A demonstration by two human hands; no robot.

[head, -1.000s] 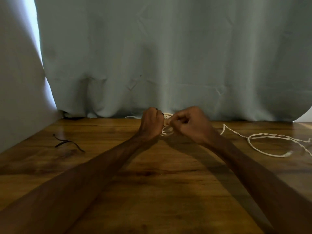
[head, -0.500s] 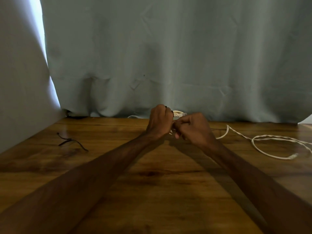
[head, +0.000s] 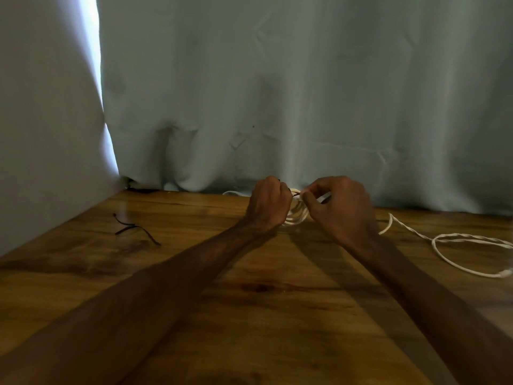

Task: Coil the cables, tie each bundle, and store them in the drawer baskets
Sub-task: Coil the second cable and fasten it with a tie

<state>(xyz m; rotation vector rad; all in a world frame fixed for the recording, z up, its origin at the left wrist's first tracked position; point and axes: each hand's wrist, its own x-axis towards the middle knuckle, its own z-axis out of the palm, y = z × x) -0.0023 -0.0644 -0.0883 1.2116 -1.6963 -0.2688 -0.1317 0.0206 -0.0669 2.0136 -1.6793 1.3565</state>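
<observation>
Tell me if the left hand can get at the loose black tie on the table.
Probably yes: only bare table lies between the left hand and the loose black tie, though it grips the white coil and must let go first.

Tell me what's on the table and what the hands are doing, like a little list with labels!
Left hand: grips the white cable coil
Right hand: pinches a dark tie at the coil's top
Loose white cable: lies on the table, right side
Black ties: lie on the table, left side
Behind: grey-blue curtain
</observation>
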